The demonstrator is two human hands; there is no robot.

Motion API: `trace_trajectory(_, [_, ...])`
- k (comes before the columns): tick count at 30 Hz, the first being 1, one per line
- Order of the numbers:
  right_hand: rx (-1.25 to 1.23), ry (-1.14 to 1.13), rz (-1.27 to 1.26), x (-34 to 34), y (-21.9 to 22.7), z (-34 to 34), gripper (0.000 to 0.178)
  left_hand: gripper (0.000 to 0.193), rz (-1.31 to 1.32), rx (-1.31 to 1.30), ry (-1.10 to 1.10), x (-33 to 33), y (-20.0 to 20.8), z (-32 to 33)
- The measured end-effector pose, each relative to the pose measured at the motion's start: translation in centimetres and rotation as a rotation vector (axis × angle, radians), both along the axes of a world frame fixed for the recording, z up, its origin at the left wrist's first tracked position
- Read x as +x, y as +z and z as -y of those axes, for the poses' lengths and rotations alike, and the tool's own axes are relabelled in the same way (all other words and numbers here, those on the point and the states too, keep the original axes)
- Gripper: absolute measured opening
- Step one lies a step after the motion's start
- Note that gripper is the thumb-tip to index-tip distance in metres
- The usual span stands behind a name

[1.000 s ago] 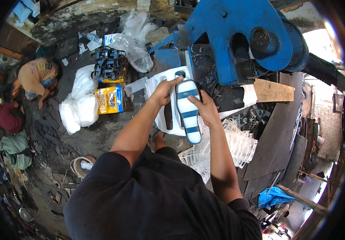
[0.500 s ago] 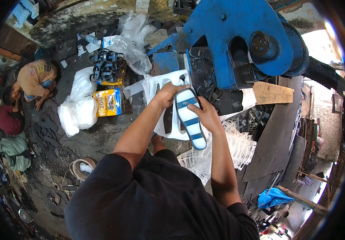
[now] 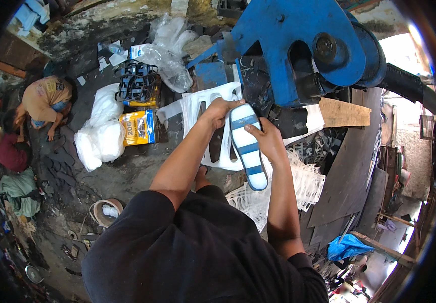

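Your right hand [image 3: 271,143] grasps the blue-and-white striped sole [image 3: 250,149] over the white cut-out sheet [image 3: 188,113], slightly farther right than a moment ago, while your left hand [image 3: 219,112] meets its upper edge, fingers too hidden to tell their grip.

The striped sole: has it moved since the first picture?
Yes: the striped sole has shifted right and slightly down the picture, judged against the blue machine.

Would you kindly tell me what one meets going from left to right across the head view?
Tan-shirted person, white plastic-wrapped bundles, yellow-and-blue package, blue-and-white striped sandal sole, wooden board.
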State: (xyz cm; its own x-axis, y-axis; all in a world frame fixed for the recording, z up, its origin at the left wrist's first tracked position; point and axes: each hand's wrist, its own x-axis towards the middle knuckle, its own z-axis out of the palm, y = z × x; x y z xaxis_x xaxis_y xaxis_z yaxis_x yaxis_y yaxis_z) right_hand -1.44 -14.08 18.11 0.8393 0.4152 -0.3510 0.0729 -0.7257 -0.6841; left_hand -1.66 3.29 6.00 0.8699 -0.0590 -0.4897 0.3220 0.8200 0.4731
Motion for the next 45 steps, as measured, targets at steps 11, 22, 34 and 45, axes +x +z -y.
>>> trace_trajectory(11, [0.276,-0.007,0.059,-2.3,1.1,4.3,0.044,0.073,-0.230,0.304,0.017,-2.2,-5.4,-3.0])
trace_trajectory(22, [0.633,-0.214,0.232,-6.0,2.1,4.3,0.056,0.117,0.666,1.337,0.126,-10.6,9.9,8.5])
trace_trajectory(34, [0.494,-0.650,0.539,-5.0,1.9,14.2,0.037,0.112,0.934,1.627,-0.007,-10.1,11.7,18.8])
trace_trajectory(45, [0.646,-0.664,-0.218,-5.5,-7.6,33.8,0.024,0.105,0.961,1.382,-0.470,-7.7,1.6,30.4])
